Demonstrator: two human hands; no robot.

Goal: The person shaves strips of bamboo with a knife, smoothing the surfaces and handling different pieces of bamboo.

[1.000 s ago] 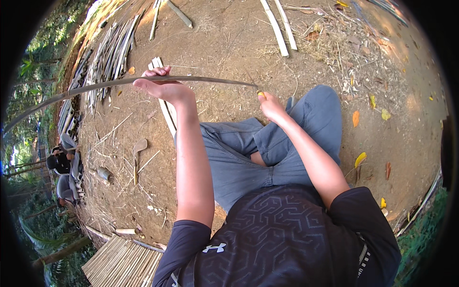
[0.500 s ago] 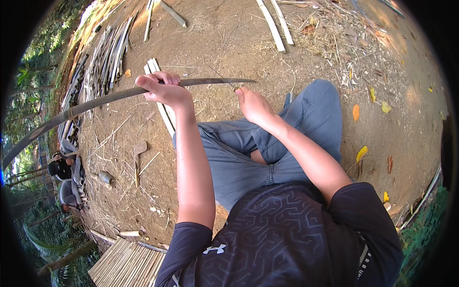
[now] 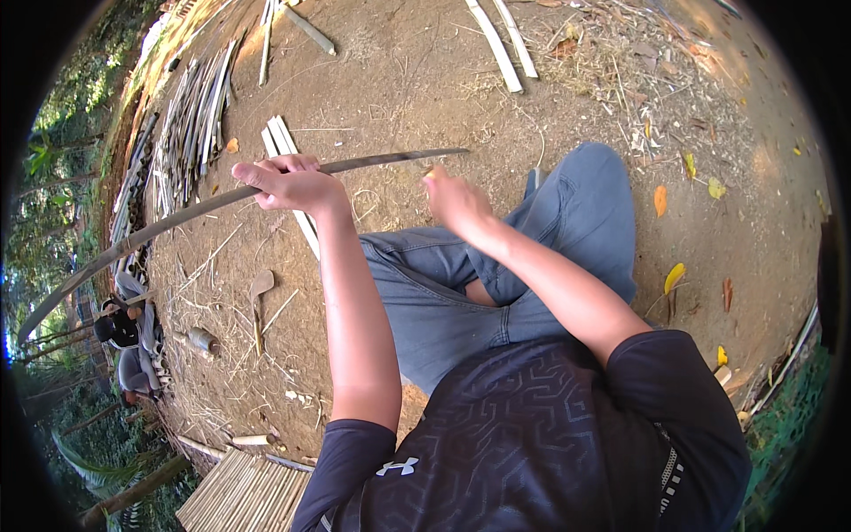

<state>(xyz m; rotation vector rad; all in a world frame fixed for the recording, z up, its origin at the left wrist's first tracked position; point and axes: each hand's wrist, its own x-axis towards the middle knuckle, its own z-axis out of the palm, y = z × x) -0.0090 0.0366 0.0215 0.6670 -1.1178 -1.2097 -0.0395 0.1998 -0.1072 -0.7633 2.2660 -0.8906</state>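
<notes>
My left hand (image 3: pixel 297 188) is closed round a long, dark, bowed bamboo strip (image 3: pixel 182 215), which runs from the far left rim to a tapered end just ahead of my right hand. Joints show along its length. My right hand (image 3: pixel 456 206), smeared by motion, is closed and sits just below that tapered end. A small part of a knife (image 3: pixel 432 174) shows at its fingers; the blade cannot be made out now. My legs, in grey trousers (image 3: pixel 425 301), are folded beneath both forearms.
Pale split strips (image 3: pixel 282 135) lie beyond my left hand, and others (image 3: pixel 496 44) farther ahead. Left are a bamboo stack (image 3: pixel 191 115), a wooden-handled tool (image 3: pixel 261 285), a cylindrical container (image 3: pixel 203 339) and another person (image 3: pixel 128 328). A slatted bamboo panel (image 3: pixel 239 492) is nearest.
My left hand and the bamboo strip have shifted slightly left and nearer. The right hand has moved a little left and down, and the thin knife blade seen before is lost in blur.
</notes>
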